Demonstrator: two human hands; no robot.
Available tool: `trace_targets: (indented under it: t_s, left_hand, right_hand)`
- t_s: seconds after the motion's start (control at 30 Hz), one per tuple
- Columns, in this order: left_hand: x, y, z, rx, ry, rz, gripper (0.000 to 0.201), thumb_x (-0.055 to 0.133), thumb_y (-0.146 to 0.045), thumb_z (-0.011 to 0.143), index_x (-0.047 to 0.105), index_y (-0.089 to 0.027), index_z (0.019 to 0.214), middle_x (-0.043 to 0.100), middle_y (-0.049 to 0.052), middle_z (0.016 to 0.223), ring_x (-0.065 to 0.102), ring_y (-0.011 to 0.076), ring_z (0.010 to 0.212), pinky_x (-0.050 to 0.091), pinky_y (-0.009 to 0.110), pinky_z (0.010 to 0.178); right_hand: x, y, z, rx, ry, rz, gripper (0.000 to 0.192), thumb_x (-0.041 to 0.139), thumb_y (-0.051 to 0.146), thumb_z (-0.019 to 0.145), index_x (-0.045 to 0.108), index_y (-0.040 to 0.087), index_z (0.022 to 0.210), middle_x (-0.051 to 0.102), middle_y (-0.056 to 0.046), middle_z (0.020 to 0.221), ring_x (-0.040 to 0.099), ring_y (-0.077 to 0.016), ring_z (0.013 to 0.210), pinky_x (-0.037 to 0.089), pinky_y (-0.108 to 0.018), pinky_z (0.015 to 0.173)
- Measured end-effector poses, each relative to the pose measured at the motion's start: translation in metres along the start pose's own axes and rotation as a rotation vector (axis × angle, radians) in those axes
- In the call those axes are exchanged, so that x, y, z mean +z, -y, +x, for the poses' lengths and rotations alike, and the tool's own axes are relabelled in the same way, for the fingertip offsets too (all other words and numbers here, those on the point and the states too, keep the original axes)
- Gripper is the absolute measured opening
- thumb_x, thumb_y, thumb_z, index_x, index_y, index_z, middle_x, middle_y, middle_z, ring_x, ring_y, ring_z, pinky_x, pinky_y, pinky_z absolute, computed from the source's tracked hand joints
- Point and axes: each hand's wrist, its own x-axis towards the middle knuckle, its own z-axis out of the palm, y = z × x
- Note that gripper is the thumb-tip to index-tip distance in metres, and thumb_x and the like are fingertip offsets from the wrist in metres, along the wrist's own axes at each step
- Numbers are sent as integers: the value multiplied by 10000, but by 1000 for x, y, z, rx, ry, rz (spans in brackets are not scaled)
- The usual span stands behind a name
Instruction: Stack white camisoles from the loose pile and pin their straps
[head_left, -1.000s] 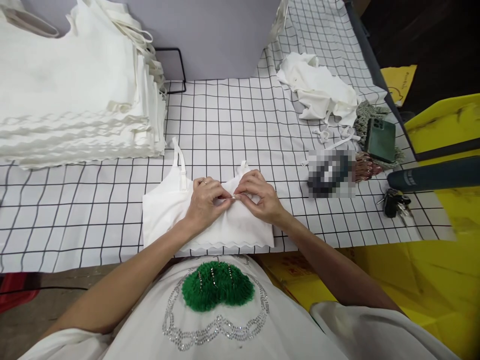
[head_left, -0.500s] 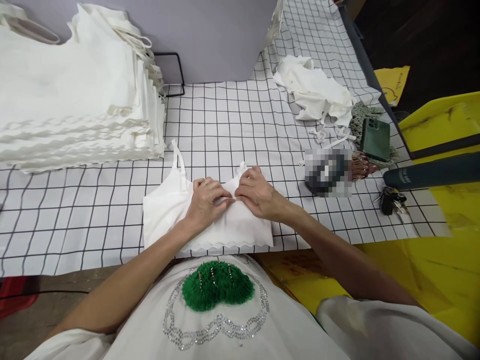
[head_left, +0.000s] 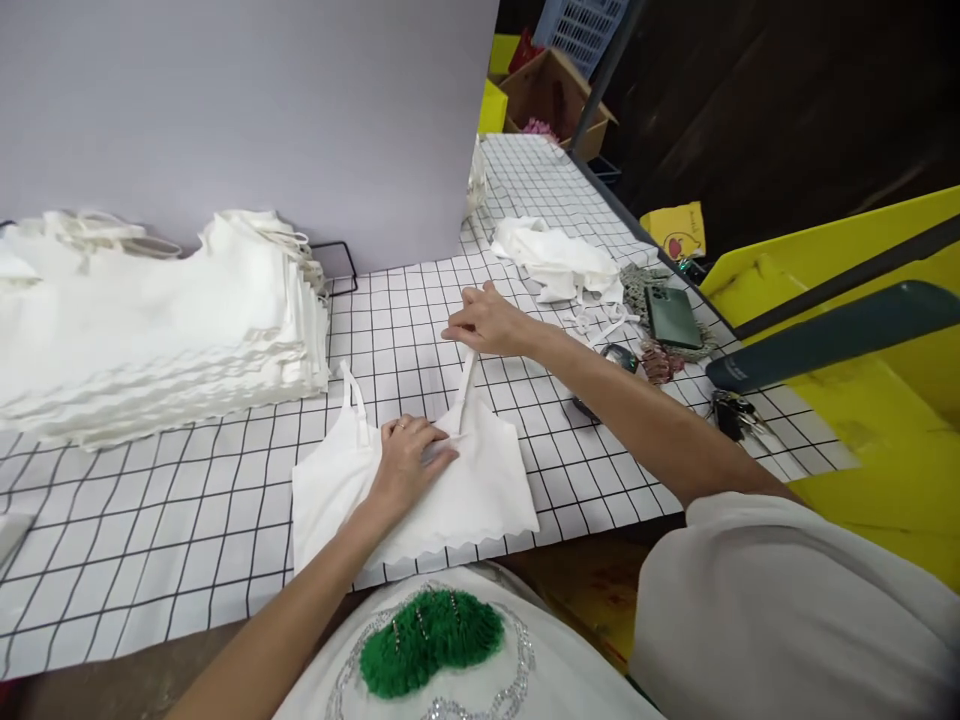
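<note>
A white camisole-style bra top (head_left: 480,490) lies on the grid-patterned tablecloth (head_left: 405,340) at the table's front edge. My right hand (head_left: 486,320) is raised over its right side, fingers closed on a shoulder strap (head_left: 466,385) that it draws taut away from me. My left hand (head_left: 409,460) rests on the middle of the top near that strap's base, thumb apart from the fingers, pressing the cloth down. The other strap (head_left: 352,395) stands up loosely at the left.
A tall stack of white tops (head_left: 165,340) stands at the left before a grey panel (head_left: 247,120). At the right lie crumpled white cloth (head_left: 555,260), a green phone (head_left: 673,316), keys (head_left: 739,415) and a dark bottle-like object (head_left: 832,335). Yellow bins (head_left: 900,400) stand beside the table.
My right hand has moved from the middle of the top up to the strap and stretched it away from me. My left hand has let go of its pinch and lies flatter. The view has tilted up.
</note>
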Motion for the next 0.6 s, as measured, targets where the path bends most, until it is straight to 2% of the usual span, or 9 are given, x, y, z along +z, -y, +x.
trace_targets:
  t_s: [0.13, 0.23, 0.33, 0.4, 0.43, 0.5, 0.57, 0.6]
  left_hand:
    - [4, 3, 0, 17, -8, 21, 60, 724, -263, 845, 705, -217, 878, 695, 23, 870, 586, 242, 926, 361, 438, 907]
    - [5, 3, 2, 25, -15, 61, 64, 734, -245, 827, 700, -218, 875, 695, 20, 853, 601, 243, 911, 394, 446, 900]
    - [-7, -4, -2, 81, -91, 131, 197, 739, -264, 826, 696, -220, 1013, 710, 53, 966, 625, 269, 977, 434, 460, 907]
    - [-24, -11, -14, 170, -169, 192, 337, 686, -289, 884, 639, -224, 1211, 694, 93, 1156, 615, 291, 1125, 413, 502, 1013]
    - [-33, -13, -24, 221, -186, 227, 402, 639, -295, 923, 581, -228, 1316, 665, 109, 1260, 586, 295, 1218, 367, 522, 1089]
    - [-49, -10, -50, 311, -148, 318, 555, 551, -301, 977, 394, -246, 1507, 559, 120, 1455, 464, 294, 1398, 256, 533, 1196]
    - [-57, 5, -80, 315, -164, 435, 703, 516, -358, 989, 200, -237, 1605, 445, 133, 1565, 353, 311, 1481, 204, 532, 1225]
    - [-58, 16, -94, 323, -170, 471, 745, 506, -418, 983, 161, -235, 1617, 419, 138, 1582, 350, 322, 1482, 205, 530, 1228]
  right_hand:
    - [17, -13, 0, 47, -33, 25, 400, 503, 358, 967, 574, 178, 616, 465, -9, 562, 450, -218, 843, 308, -524, 989]
    - [25, -21, -5, 93, -61, 92, 353, 503, 352, 959, 624, 186, 673, 582, -34, 646, 502, -238, 892, 366, -491, 964]
    - [31, -12, -23, 143, -224, 135, 243, 499, 306, 956, 700, 184, 898, 707, -90, 959, 571, -254, 1016, 415, -472, 983]
    - [42, 11, -49, 172, -360, 105, 313, 449, 294, 986, 669, 177, 1175, 656, -138, 1269, 553, -271, 1218, 375, -510, 1081]
    - [50, 26, -66, 192, -374, 70, 383, 408, 315, 1012, 603, 191, 1317, 573, -143, 1418, 486, -282, 1339, 306, -557, 1141]
    - [68, 62, -108, 172, -230, 10, 512, 373, 385, 1032, 410, 228, 1518, 364, -133, 1605, 321, -305, 1488, 188, -635, 1190]
    - [83, 93, -150, 123, -26, -1, 710, 482, 549, 973, 285, 250, 1586, 263, -126, 1648, 221, -334, 1532, 159, -653, 1203]
    - [87, 102, -167, 138, 48, 1, 786, 520, 601, 941, 258, 253, 1596, 238, -125, 1655, 208, -335, 1537, 161, -641, 1212]
